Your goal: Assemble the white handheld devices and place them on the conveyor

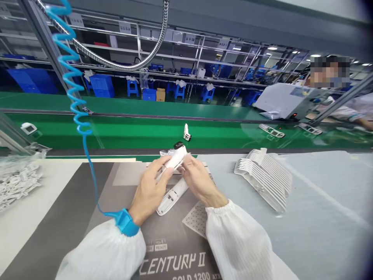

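Observation:
A white handheld device with a black end [176,157] is held up over the dark printed board [116,217]. My left hand [147,190] closes on its near part, thumb and fingers on either side. On its right side are the fingers of my right hand [199,179], bent against the casing; the fingertips are partly hidden. Below both hands, a second long white casing [171,199] lies slantwise on the board, an open recess at its near end. A blue wrist strap [126,222] with a coiled cord circles my left wrist.
Rows of thin white plastic parts [265,175] lie to the right. Small white pieces fill a clear bag [19,186] at left. Beyond the bench edge, a green conveyor belt [140,132] carries a small white device [187,132] and long casings [271,130]. A co-worker's arm [346,112] shows at far right.

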`<state>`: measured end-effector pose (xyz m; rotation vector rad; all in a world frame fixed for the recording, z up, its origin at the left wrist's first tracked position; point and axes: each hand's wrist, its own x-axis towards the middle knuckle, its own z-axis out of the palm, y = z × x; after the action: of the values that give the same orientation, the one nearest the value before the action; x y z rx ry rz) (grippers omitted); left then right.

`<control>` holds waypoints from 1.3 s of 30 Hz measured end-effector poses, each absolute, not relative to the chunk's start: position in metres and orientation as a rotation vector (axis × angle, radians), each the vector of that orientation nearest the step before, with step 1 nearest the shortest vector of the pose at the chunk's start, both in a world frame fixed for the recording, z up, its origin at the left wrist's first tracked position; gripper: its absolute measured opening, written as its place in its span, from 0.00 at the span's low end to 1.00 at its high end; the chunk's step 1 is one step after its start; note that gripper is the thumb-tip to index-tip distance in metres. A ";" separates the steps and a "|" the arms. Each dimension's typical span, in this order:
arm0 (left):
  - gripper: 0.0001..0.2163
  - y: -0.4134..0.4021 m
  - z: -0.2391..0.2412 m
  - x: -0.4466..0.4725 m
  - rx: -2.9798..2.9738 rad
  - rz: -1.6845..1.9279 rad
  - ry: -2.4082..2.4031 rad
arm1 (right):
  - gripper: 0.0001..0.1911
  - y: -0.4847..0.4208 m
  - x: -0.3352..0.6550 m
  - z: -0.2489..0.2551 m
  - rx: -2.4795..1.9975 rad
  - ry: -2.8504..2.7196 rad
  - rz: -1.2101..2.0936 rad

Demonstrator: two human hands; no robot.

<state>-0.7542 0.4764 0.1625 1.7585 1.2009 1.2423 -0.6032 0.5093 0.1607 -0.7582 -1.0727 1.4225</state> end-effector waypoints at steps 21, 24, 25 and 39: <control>0.21 0.472 0.158 -0.740 2.251 1.251 1.616 | 0.13 0.490 -0.615 0.160 -0.599 -0.780 1.780; 0.15 0.471 0.157 -0.734 2.367 1.384 1.540 | 0.10 0.487 -0.620 0.156 -0.586 -0.659 1.778; 0.14 0.471 0.157 -0.733 2.403 1.427 1.518 | 0.09 0.487 -0.620 0.156 -0.575 -0.635 1.776; 0.18 0.494 0.170 -0.801 1.833 0.862 1.699 | 0.21 0.503 -0.589 0.170 -0.875 -0.969 1.133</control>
<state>-0.8008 0.4944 0.1699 1.8330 1.6988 0.8616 -0.5888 0.5032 0.1697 -0.8750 -0.9687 1.1326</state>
